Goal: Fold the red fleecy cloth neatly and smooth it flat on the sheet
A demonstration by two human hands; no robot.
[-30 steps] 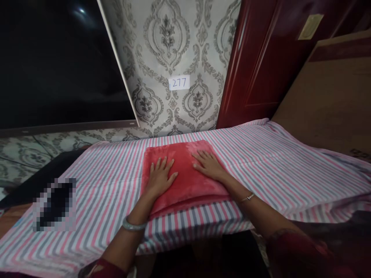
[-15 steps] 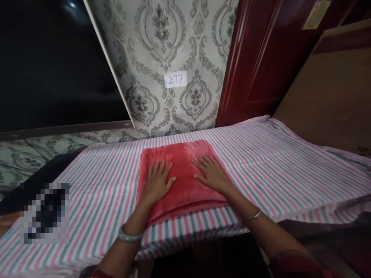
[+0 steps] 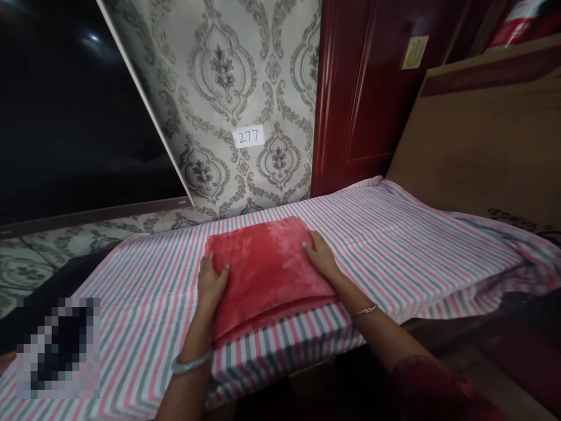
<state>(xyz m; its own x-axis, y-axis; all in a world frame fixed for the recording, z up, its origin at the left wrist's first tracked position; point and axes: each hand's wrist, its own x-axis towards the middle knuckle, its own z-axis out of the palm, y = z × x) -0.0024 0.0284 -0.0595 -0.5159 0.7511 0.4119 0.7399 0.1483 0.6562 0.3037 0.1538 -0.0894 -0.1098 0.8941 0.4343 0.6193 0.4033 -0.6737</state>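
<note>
A folded red plush cloth (image 3: 267,263) lies flat on the striped tablecloth, its layered fold facing me. My left hand (image 3: 211,280) grips its left edge, the thumb on top and the other fingers down along the side. At the opposite edge, my right hand (image 3: 321,252) has the same hold, with the thumb resting on the upper face. Parts of the fingers on both hands are hidden by the cloth's sides.
A pink, grey and white striped tablecloth (image 3: 149,292) covers the table. Behind it are a dark screen (image 3: 83,117), patterned wallpaper with a paper label (image 3: 249,136), and a red wooden door (image 3: 363,88). A cardboard box (image 3: 482,140) stands right; a pixelated patch covers something at lower left.
My hands have moved from lying flat and spread on top of the cloth outward to its two side edges, now gripping them. The camera view has turned slightly right.
</note>
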